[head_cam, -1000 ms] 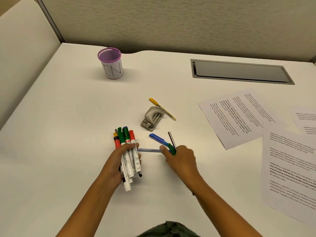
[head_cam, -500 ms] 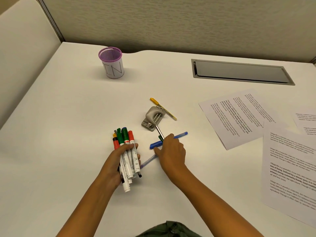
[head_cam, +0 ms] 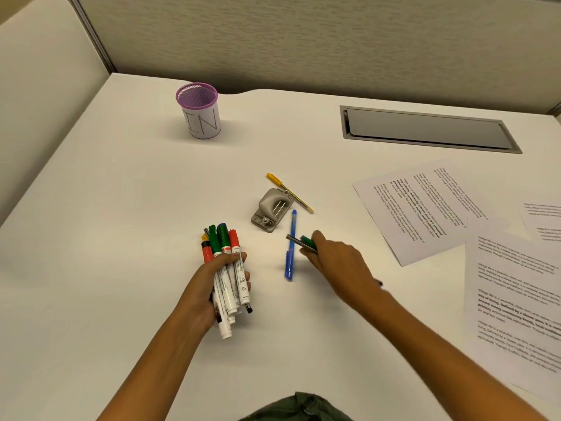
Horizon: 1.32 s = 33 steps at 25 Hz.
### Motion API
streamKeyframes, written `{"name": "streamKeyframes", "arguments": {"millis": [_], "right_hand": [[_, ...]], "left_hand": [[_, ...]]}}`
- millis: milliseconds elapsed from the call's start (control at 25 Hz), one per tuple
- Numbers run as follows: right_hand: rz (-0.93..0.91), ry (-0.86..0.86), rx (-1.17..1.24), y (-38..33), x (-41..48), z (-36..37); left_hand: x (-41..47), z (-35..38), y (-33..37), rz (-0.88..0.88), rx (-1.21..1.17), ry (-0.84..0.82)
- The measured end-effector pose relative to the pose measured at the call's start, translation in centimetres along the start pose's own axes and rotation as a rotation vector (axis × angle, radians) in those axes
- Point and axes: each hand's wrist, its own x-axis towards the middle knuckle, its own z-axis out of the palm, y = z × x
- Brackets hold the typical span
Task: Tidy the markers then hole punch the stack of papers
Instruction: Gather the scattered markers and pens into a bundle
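First, far left, toward the back of the white counter (head_cam: 121,192): a cup (head_cam: 202,123), upright, with a purple mesh rim and a white label reading "IN". It stands well apart from everything else.

Left grip (head_cam: 206,287), nearer the front: fingers and thumb are wrapped round a bundle of markers (head_cam: 230,287). The barrels are white with small print. The caps point away from the person: green and red, plus one yellow that is partly hidden. Butt ends stick out unevenly below the palm. Exact count is not readable.

Centre: hole punch (head_cam: 271,212), small and grey with metal bars showing on top, flat on the counter and not held. A yellow pen (head_cam: 290,192) lies diagonally just behind it; cannot tell whether the two touch.

Just right of the punch: blue pen (head_cam: 290,247), pointing almost straight away from the person, near end blurred. Cannot tell whether any finger touches it.

Right grip (head_cam: 334,259): fingers curled, pinching a green-capped marker (head_cam: 307,239) together with a dark pen (head_cam: 299,242). The dark pen's tip crosses over the blue pen.

Back right: grey rectangular hatch (head_cam: 425,130) set into the counter.

Right side: papers (head_cam: 425,208) with printed text, loose, not stacked. One sheet lies angled near the right grip. A second lies nearer the front, its corner at the first one's edge. A third is cut off by the frame edge.
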Motion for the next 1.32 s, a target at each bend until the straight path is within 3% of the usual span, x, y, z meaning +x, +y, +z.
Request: {"name": "streamKeyframes", "arguments": {"millis": [120, 200, 360, 600, 720, 840, 960, 1080, 1320], "right_hand": [[-0.474, -0.023, -0.184, 1.3, 2.2, -1.0], [-0.653, -0.046, -0.320, 1.8, 3.6, -1.4], [-0.805, -0.115, -0.446, 2.1, 5.5, -1.5], [-0.844, -0.124, -0.466, 2.5, 5.4, -1.3], [-0.750, -0.107, -0.328, 2.6, 4.9, -1.9], [-0.567, 0.095, -0.156, 2.7, 5.7, -3.0], [-0.206, 0.293, 0.018, 2.0, 9.0, -3.6], [0.100, 0.229, 0.254, 1.5, 12.7, -3.5], [0.172, 0.047, 0.397, 0.9, 16.8, -2.6]], "left_hand": [[-0.1, 0.1, 0.1, 0.004, -0.003, -0.002], [-0.1, 0.2, 0.2, 0.008, -0.009, -0.001], [-0.1, 0.2, 0.5, 0.018, -0.006, 0.008], [-0.1, 0.1, 0.3, 0.010, 0.000, 0.016], [0.0, 0.1, 0.2, 0.020, 0.000, -0.007], [-0.1, 0.0, 0.0, 0.030, 0.006, -0.049], [-0.1, 0.1, -0.1, 0.030, 0.011, -0.059], [0.0, 0.3, -0.3, 0.022, 0.014, -0.052], [0.0, 0.6, -0.4, 0.017, 0.024, -0.037]]}}
